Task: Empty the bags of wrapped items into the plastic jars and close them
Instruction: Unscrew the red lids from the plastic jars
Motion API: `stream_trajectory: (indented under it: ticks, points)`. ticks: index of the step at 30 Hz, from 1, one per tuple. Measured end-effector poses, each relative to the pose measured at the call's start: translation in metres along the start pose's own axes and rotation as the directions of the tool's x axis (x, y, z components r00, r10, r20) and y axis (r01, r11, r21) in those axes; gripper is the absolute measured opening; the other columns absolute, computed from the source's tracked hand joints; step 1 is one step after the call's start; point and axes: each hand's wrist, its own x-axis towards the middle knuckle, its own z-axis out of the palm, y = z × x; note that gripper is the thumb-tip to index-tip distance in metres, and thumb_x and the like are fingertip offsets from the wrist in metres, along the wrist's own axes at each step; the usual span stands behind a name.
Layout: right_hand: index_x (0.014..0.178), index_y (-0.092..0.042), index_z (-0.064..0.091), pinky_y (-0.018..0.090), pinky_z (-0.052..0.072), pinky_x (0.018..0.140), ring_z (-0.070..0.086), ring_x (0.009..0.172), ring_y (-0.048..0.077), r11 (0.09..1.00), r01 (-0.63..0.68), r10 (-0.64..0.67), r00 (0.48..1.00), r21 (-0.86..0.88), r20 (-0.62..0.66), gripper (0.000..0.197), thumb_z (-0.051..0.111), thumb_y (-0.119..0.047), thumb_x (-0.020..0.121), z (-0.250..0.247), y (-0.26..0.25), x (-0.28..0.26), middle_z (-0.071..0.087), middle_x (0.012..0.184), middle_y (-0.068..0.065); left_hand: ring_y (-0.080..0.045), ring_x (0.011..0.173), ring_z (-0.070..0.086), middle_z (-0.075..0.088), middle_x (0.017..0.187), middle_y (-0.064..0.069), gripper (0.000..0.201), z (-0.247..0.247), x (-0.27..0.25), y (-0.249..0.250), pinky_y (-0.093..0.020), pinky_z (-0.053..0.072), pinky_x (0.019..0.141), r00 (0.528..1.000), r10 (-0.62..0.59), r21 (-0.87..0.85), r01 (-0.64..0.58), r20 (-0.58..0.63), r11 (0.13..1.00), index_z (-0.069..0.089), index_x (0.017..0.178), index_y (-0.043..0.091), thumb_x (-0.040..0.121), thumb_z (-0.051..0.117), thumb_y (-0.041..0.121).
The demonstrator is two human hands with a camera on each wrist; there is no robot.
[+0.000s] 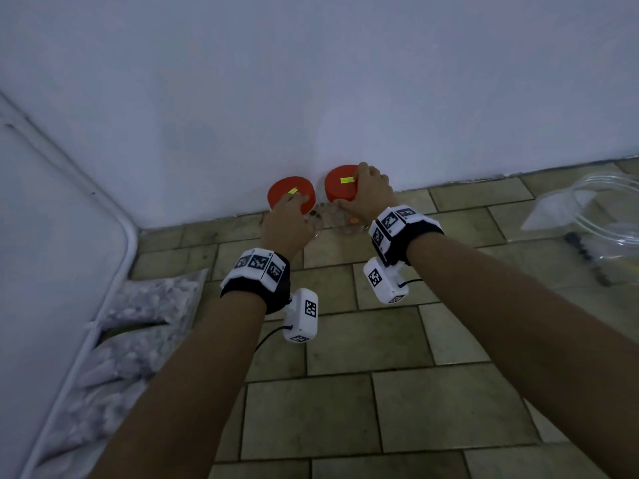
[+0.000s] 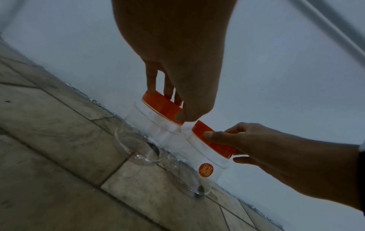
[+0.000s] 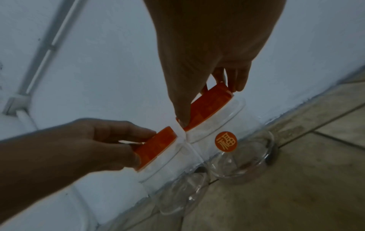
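Two clear plastic jars stand side by side on the tiled floor against the white wall, each with an orange lid. My left hand (image 1: 287, 219) grips the left jar's lid (image 1: 288, 190) from above, fingers curled round its rim (image 2: 161, 106). My right hand (image 1: 368, 190) grips the right jar's lid (image 1: 340, 184) the same way, thumb on its side (image 3: 205, 107). The right jar (image 2: 205, 157) carries a round orange sticker (image 3: 226, 141). Both jars look see-through and bare inside. A clear bag of white wrapped items (image 1: 138, 323) lies on the floor at my lower left.
A white panel with a rounded frame (image 1: 62, 236) stands along the left, next to the bag. At the right edge lies a clear plastic container (image 1: 608, 216) with a white bag (image 1: 553, 209) beside it. Tiled floor (image 1: 363, 409) stretches beneath my forearms.
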Motion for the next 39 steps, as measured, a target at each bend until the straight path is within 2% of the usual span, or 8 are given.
stream_trajectory:
  ticks: [7, 10, 16, 21, 28, 33, 35, 39]
  points:
    - [0.125, -0.014, 0.038, 0.038, 0.049, 0.09, 0.05, 0.111, 0.026, 0.943, -0.038, 0.056, 0.997, 0.33, -0.045, 0.076, 0.077, -0.042, 0.067, -0.011, 0.016, -0.028, 0.048, 0.124, 0.01, -0.03, 0.135, 0.037, 0.041, 0.144, -0.011, 0.054, 0.001, -0.015, 0.01, -0.048, 0.022, 0.115, 0.99, 0.093, 0.097, -0.083, -0.101, 0.992, 0.043, 0.138, 0.009, 0.086, 0.057, 0.019]
    - [0.125, -0.014, 0.038, 0.03, 0.049, 0.083, 0.055, 0.099, 0.019, 0.858, -0.041, 0.079, 0.996, 0.512, -0.052, 0.074, 0.078, -0.042, 0.069, -0.022, 0.026, -0.046, 0.053, 0.113, 0.004, -0.028, 0.136, 0.035, 0.038, 0.145, -0.01, 0.063, 0.008, -0.028, 0.02, -0.047, 0.03, 0.113, 0.96, 0.234, -0.03, -0.241, -0.151, 0.97, 0.04, 0.138, 0.009, 0.083, 0.065, 0.024]
    - [0.124, -0.013, 0.045, 0.036, 0.055, 0.085, 0.063, 0.097, 0.019, 0.604, -0.232, 0.179, 0.972, 0.762, 0.155, 0.067, 0.076, -0.042, 0.073, -0.03, 0.044, -0.076, 0.058, 0.116, 0.008, -0.027, 0.14, 0.029, 0.023, 0.156, -0.006, 0.107, 0.013, -0.047, 0.047, -0.047, 0.032, 0.11, 0.991, 0.103, -0.186, -0.084, 0.091, 0.979, 0.012, 0.151, 0.019, 0.072, 0.073, 0.058]
    - [0.118, -0.013, 0.054, 0.031, 0.052, 0.074, 0.061, 0.092, 0.024, 0.572, -0.45, 0.08, 0.862, 0.685, 0.5, 0.045, 0.064, -0.041, 0.085, -0.032, 0.068, -0.111, 0.06, 0.116, 0.013, -0.026, 0.135, 0.037, 0.036, 0.15, -0.008, 0.113, 0.008, -0.057, 0.053, -0.041, 0.034, 0.108, 0.92, 0.15, -0.038, -0.146, 0.361, 0.989, 0.021, 0.15, 0.012, 0.065, 0.079, 0.059]
    - [0.106, -0.016, 0.05, 0.031, 0.051, 0.068, 0.058, 0.082, 0.024, 0.56, -0.603, 0.195, 0.763, 0.569, 0.616, 0.059, 0.045, -0.07, 0.082, -0.024, 0.063, -0.136, 0.057, 0.093, 0.009, -0.026, 0.132, 0.034, 0.033, 0.145, -0.008, 0.107, 0.029, -0.078, 0.057, -0.046, 0.033, 0.108, 0.891, 0.248, 0.107, -0.309, 0.381, 0.945, 0.026, 0.146, 0.015, 0.062, 0.081, 0.054]
    - [0.109, -0.012, 0.052, 0.043, 0.044, 0.099, 0.055, 0.1, 0.025, 0.55, -0.593, 0.311, 0.799, 0.588, 0.515, 0.068, 0.038, -0.072, 0.081, -0.008, 0.047, -0.138, 0.06, 0.1, 0.008, -0.029, 0.141, 0.018, 0.018, 0.152, -0.009, 0.109, 0.037, -0.084, 0.057, -0.057, 0.027, 0.11, 0.903, 0.209, 0.125, -0.272, 0.375, 0.954, 0.021, 0.147, 0.02, 0.061, 0.081, 0.052]
    - [0.113, -0.012, 0.059, 0.041, 0.047, 0.094, 0.06, 0.096, 0.025, 0.601, -0.541, 0.329, 0.838, 0.588, 0.434, 0.08, 0.037, -0.076, 0.07, 0.001, 0.046, -0.136, 0.064, 0.109, 0.011, -0.03, 0.141, 0.021, 0.022, 0.152, -0.01, 0.109, 0.037, -0.085, 0.055, -0.052, 0.029, 0.11, 0.903, 0.204, 0.111, -0.263, 0.378, 0.958, 0.021, 0.146, 0.019, 0.061, 0.082, 0.05]
    - [0.109, -0.015, 0.059, 0.028, 0.037, 0.069, 0.054, 0.079, 0.017, 0.68, -0.436, 0.337, 0.9, 0.59, 0.277, 0.054, 0.038, -0.059, 0.086, 0.006, 0.042, -0.142, 0.059, 0.103, 0.008, -0.03, 0.129, 0.038, 0.041, 0.141, -0.01, 0.107, 0.034, -0.087, 0.054, -0.041, 0.034, 0.104, 0.902, 0.217, 0.077, -0.264, 0.374, 0.962, 0.025, 0.143, 0.016, 0.058, 0.083, 0.047]
